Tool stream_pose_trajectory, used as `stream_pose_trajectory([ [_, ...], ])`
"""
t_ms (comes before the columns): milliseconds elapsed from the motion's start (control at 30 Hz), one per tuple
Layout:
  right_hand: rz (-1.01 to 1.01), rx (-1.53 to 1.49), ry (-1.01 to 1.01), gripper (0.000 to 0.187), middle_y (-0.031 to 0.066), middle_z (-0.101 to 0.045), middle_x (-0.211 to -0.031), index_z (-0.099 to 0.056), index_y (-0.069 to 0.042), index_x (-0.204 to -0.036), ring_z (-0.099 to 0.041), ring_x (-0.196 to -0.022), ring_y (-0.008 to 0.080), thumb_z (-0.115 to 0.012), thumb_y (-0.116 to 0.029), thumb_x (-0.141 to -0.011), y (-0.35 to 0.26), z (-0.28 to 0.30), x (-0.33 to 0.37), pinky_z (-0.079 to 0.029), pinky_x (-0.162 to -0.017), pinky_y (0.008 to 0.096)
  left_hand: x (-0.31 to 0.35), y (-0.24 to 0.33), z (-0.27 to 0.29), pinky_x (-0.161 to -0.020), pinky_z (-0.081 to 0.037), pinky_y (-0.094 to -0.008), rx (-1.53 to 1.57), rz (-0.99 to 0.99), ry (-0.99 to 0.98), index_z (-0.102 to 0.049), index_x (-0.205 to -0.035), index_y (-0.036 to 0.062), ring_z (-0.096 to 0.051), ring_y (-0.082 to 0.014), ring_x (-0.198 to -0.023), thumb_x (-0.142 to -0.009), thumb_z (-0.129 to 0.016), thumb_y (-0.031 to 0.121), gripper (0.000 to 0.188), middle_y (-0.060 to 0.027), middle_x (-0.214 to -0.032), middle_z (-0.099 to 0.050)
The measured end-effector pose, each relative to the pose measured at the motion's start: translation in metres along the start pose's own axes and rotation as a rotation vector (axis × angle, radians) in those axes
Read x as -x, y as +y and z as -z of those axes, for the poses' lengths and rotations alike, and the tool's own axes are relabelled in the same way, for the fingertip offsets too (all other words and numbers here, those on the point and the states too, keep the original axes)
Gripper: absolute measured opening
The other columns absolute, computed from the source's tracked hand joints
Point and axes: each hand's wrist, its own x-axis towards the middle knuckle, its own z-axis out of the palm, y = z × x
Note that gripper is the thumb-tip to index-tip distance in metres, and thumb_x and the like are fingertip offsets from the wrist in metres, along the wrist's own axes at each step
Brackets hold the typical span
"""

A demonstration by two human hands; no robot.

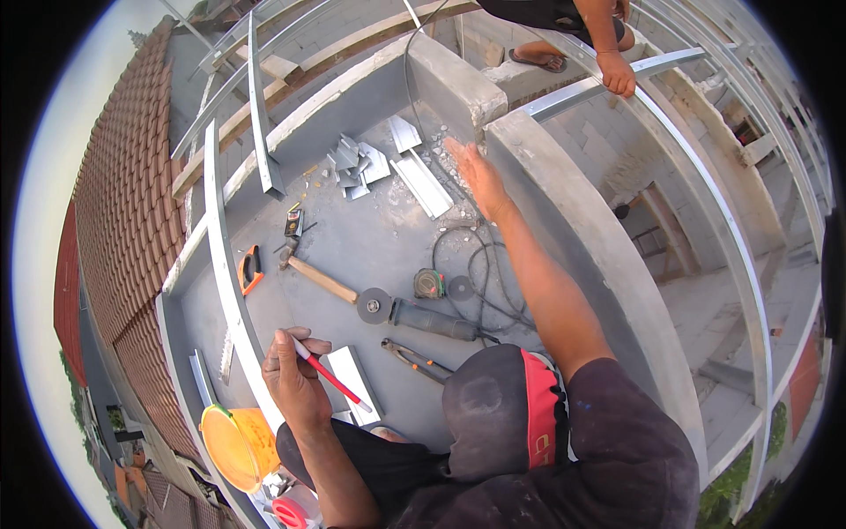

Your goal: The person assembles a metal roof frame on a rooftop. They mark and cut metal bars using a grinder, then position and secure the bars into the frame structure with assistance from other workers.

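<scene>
My left hand (pixel 297 377) is raised at the lower left, fingers closed around a slim red marker (pixel 328 377) with white at its lower end. Stretched forward, my right hand (pixel 476 181) has its fingers out flat and holds nothing. It hovers near the grey ledge, beside a long white metal strip (pixel 421 183) and rubble. Between my hands, an angle grinder (pixel 432 319) with a dark disc lies on the grey floor. A wooden-handled hammer (pixel 322 280), a tape measure (pixel 429 283), a loose disc (pixel 460 287) and orange-marked pincers (pixel 414 360) lie around it.
Bent metal offcuts (pixel 357 165) lie farther forward. A black cable (pixel 480 256) loops beside my right arm. At left are an orange-handled saw (pixel 250 269), a metal beam (pixel 227 264) and a yellow bucket (pixel 238 445). Another person's hand (pixel 616 74) rests on a metal beam at upper right.
</scene>
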Motion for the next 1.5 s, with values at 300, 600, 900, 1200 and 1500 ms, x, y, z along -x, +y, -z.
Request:
stream_pose_trajectory([
  [300,-0.226,0.052,0.111,0.077,0.0138,-0.029,-0.169,-0.032,-0.002,-0.16,-0.017,-0.159,0.0247,-0.028,-0.06,-0.109,0.056,0.028,0.02,-0.008,-0.128,0.0434,0.0,-0.003,-0.003,-0.064,-0.045,-0.0225,-0.026,0.006,-0.051,-0.071,-0.099,-0.0004,-0.065,-0.0116,-0.067,-0.109,-0.055,0.033,0.038,-0.009,-0.072,-0.07],
  [600,-0.009,0.024,0.032,0.074,0.0166,-0.046,-0.159,-0.026,-0.002,-0.162,-0.036,-0.152,0.0277,-0.034,-0.054,-0.11,0.011,0.0,0.001,-0.026,-0.124,0.0453,0.004,0.001,0.002,-0.066,-0.045,-0.0243,-0.035,-0.014,-0.046,-0.071,-0.099,-0.0023,-0.062,-0.0124,-0.067,-0.109,-0.055,0.032,0.04,-0.0108,-0.073,-0.07],
  [900,-0.392,0.256,0.243,0.068,0.0155,-0.074,-0.105,-0.017,-0.002,-0.163,-0.073,-0.077,0.0192,-0.051,-0.023,-0.108,-0.029,0.002,-0.019,-0.057,-0.062,0.0294,0.007,0.008,0.002,-0.068,-0.049,-0.0259,-0.015,-0.031,-0.046,-0.071,-0.1,-0.0037,-0.062,-0.0128,-0.067,-0.109,-0.055,0.031,0.04,-0.011,-0.074,-0.07],
  [1200,-0.563,0.154,0.132,0.038,0.0107,-0.074,-0.1,-0.062,-0.003,-0.136,-0.072,-0.079,0.0158,-0.059,-0.024,-0.105,-0.003,-0.03,0.194,-0.053,-0.059,0.0258,0.005,0.02,0.027,-0.072,-0.049,-0.0297,0.314,-0.072,0.24,-0.064,-0.102,-0.0003,-0.054,-0.0126,-0.064,-0.112,-0.048,0.038,0.042,-0.0035,-0.066,-0.056],
  [1500,0.451,0.234,-0.129,0.064,0.0166,-0.066,-0.125,-0.052,0.003,-0.143,-0.064,-0.11,0.0261,-0.052,-0.048,-0.105,-0.199,-0.095,0.218,-0.05,-0.089,0.0416,-0.013,-0.002,0.032,-0.078,-0.05,-0.0328,0.521,0.034,0.237,-0.063,-0.104,0.0005,-0.05,-0.0113,-0.066,-0.109,-0.054,0.036,0.037,0.0004,-0.069,-0.052],
])
